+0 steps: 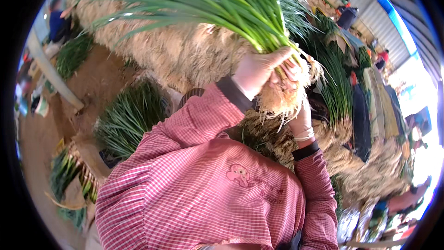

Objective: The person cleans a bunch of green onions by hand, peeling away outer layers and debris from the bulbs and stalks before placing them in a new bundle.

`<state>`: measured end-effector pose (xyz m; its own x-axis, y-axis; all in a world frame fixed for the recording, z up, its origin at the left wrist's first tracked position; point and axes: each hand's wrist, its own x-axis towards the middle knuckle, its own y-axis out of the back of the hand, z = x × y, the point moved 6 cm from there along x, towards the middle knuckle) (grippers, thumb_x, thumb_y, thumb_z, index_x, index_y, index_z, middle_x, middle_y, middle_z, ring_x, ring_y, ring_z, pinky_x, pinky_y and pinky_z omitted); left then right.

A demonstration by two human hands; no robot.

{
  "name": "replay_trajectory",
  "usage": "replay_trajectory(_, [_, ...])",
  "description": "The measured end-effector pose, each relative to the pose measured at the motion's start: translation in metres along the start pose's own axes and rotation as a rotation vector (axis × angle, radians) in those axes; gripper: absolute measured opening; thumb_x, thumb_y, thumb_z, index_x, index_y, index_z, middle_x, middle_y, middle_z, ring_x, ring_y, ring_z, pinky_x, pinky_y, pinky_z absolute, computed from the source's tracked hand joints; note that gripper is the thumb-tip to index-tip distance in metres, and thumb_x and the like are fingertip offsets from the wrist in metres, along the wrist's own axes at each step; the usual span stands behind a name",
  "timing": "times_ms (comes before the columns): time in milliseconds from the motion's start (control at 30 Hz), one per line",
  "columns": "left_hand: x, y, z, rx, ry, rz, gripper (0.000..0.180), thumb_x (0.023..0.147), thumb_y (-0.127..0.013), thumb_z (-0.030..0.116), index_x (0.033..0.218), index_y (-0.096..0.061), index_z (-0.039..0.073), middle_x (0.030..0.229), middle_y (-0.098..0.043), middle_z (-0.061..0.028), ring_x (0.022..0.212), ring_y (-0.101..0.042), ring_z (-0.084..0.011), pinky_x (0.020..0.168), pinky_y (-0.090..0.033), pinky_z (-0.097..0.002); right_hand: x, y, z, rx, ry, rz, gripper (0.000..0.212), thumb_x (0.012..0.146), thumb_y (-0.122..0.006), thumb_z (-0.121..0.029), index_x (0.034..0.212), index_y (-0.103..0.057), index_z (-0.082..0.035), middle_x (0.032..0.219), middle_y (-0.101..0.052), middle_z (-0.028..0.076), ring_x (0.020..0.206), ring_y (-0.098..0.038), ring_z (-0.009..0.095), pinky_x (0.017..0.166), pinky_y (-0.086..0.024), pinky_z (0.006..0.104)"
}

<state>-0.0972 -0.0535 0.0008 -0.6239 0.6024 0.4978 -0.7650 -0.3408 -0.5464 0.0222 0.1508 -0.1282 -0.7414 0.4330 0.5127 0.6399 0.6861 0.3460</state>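
A bunch of green onions (259, 28) is raised in front of me, its long green leaves fanning to the upper left. My left hand (259, 71), in a pale glove, is closed round the lower stems, with the thumb lying across them. Pale, stringy roots (280, 99) hang below that grip. Against the root end, from the lower right, comes my right hand (301, 122), also gloved; its fingers are hidden behind the roots.
A long heap of green onions, roots outward (185, 55), stretches across behind the bunch. More leafy bundles (132, 118) lie at the left, and others (335, 83) are stacked at the right. A slanting pole (53, 71) and a person (59, 21) are at the far left.
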Motion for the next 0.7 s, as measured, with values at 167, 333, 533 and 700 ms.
replay_trajectory(167, [-0.011, -0.008, 0.024, -0.141, -0.004, 0.033, 0.016, 0.095, -0.06, 0.016, 0.096, -0.064, 0.001, 0.081, -0.071, -0.0101, 0.05, -0.063, -0.0128, 0.038, -0.046, -0.0191, -0.021, -0.025, 0.044, -0.914, -0.133, -0.513, 0.03, 0.082, -0.059, -0.004, 0.112, -0.061, -0.002, 0.106, -0.064, 0.015, 0.098, -0.059, 0.029, 0.087, -0.045, 0.0371])
replay_trajectory(333, [-0.009, -0.036, 0.023, -0.361, 0.028, -0.077, 0.022, 0.097, -0.057, 0.019, 0.089, -0.065, 0.0, 0.072, -0.07, -0.0113, 0.048, -0.061, -0.0123, 0.036, -0.044, -0.0197, 0.01, -0.006, -0.021, -0.668, -0.08, -0.392, 0.027, 0.083, -0.059, -0.007, 0.109, -0.061, -0.001, 0.103, -0.064, 0.015, 0.095, -0.059, 0.029, 0.085, -0.045, 0.0366])
replay_trajectory(533, [-0.023, -0.045, 0.038, -0.389, 0.083, -0.08, 0.033, 0.097, -0.057, 0.024, 0.076, -0.066, 0.0, 0.065, -0.069, -0.009, 0.037, -0.05, -0.0089, 0.034, -0.037, -0.0208, -0.001, 0.002, -0.045, -0.559, -0.133, -0.411, 0.024, 0.085, -0.059, -0.012, 0.106, -0.061, 0.0, 0.1, -0.063, 0.016, 0.092, -0.058, 0.029, 0.083, -0.045, 0.0361])
replay_trajectory(700, [-0.037, -0.02, 0.062, -0.279, -0.007, -0.05, 0.028, 0.096, -0.058, 0.02, 0.078, -0.066, 0.0, 0.066, -0.069, -0.0083, 0.036, -0.049, -0.0084, 0.033, -0.035, -0.0191, -0.007, -0.019, -0.039, -0.55, -0.156, -0.52, 0.023, 0.086, -0.059, -0.015, 0.103, -0.061, 0.001, 0.098, -0.062, 0.016, 0.089, -0.058, 0.029, 0.081, -0.044, 0.0356])
